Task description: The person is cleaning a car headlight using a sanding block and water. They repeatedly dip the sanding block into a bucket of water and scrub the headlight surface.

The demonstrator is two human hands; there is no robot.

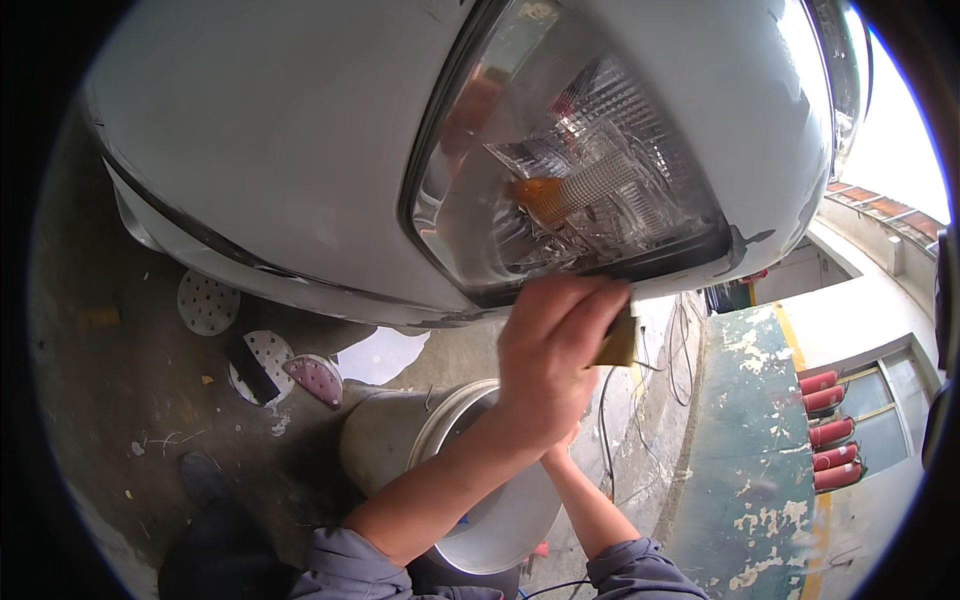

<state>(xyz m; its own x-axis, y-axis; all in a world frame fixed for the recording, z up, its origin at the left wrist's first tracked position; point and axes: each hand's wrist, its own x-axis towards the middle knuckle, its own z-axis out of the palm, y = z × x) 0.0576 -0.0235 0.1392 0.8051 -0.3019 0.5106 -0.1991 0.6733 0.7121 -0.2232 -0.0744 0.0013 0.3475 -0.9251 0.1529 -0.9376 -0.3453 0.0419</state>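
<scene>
My left hand (pixel 551 349) is pressed against the lower edge of a white car's front end, just under the headlight (pixel 592 172). Its fingers grip a folded yellow-brown sheet, apparently sandpaper (pixel 619 343), which sticks out on the right side. Most of my right hand (pixel 568 438) is hidden behind the left hand and wrist, so its fingers cannot be made out. Below both forearms stands a pale bucket (pixel 517 525), its mouth facing up towards me. Black trim runs beneath the headlight, and dark patches mark the white painted body panel (pixel 300 150) near its corner.
Perforated sanding discs (pixel 208 301), a pink half disc (pixel 315 379) and a dark strip (pixel 253 371) lie on the concrete floor by a puddle (pixel 382 357). Loose cables (pixel 606 420) trail to the right. Several red fire extinguishers (pixel 832 433) stand beyond green flaking paint (pixel 750 450).
</scene>
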